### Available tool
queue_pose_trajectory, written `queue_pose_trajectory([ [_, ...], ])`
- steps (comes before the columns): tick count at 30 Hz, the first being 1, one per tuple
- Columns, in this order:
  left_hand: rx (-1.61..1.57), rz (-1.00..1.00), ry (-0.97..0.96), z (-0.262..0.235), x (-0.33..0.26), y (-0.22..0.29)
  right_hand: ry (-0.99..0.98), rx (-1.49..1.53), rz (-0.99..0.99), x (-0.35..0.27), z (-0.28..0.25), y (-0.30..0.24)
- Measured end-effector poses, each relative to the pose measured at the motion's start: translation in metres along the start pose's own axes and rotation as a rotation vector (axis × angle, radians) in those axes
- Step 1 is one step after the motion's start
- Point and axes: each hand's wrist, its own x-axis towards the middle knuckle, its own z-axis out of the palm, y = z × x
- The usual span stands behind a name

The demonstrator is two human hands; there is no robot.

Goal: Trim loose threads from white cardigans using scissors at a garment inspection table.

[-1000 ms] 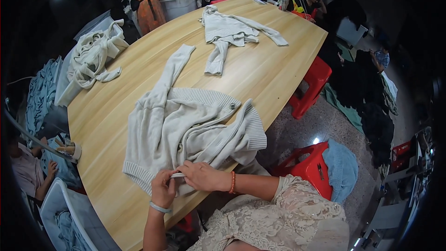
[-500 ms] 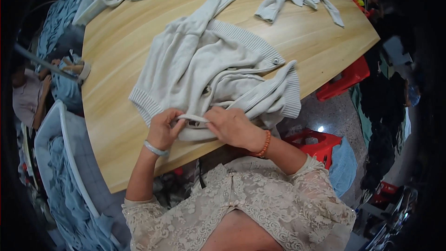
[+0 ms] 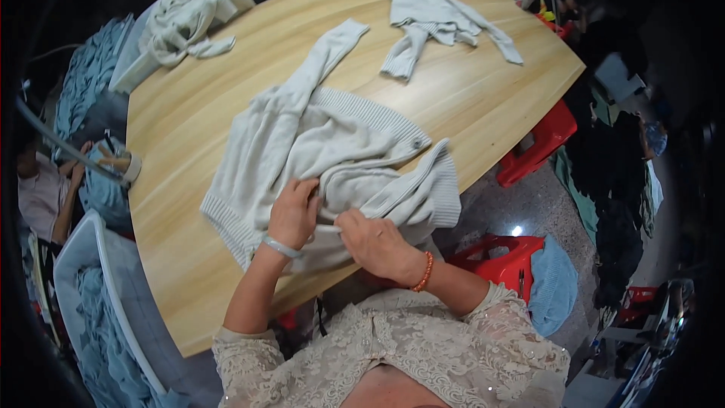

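Observation:
A cream knitted cardigan lies spread and crumpled on the wooden table, with ribbed hems and a button showing on its ribbed band. My left hand, a pale bangle at its wrist, has its fingers curled on the cardigan's front near the middle. Beside it on the right, my right hand pinches the garment's front edge; an orange bead bracelet circles that wrist. Parts of the fingertips of both hands are hidden by knuckles and fabric folds.
Another cream knit lies on the table at the far side. More cream knitwear hangs over a bin at far left. A white tub of blue garments stands left; red stools are at right. Another person sits at left.
My left hand has let go of the near front edge and moved farther up the cardigan. My right hand stays on the edge. The whole view has shifted, showing more of the far side.

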Motion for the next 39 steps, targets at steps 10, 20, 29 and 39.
queue_pose_trajectory([
  [10,-0.747,-0.354,-0.319,-0.011,-0.003,0.003,0.125,0.063,-0.076,0.006,-0.003,0.003],
  [20,-0.857,-0.456,-0.295,-0.004,-0.004,0.004,0.153,0.133,0.06,0.006,0.007,0.005],
  [29,-0.729,-0.166,-0.395,-0.008,-0.021,-0.002,0.084,-0.003,-0.091,0.006,0.011,0.019],
  [39,-0.84,-0.402,-0.321,0.0,-0.018,-0.013,0.101,0.152,-0.036,0.0,0.016,0.021],
])
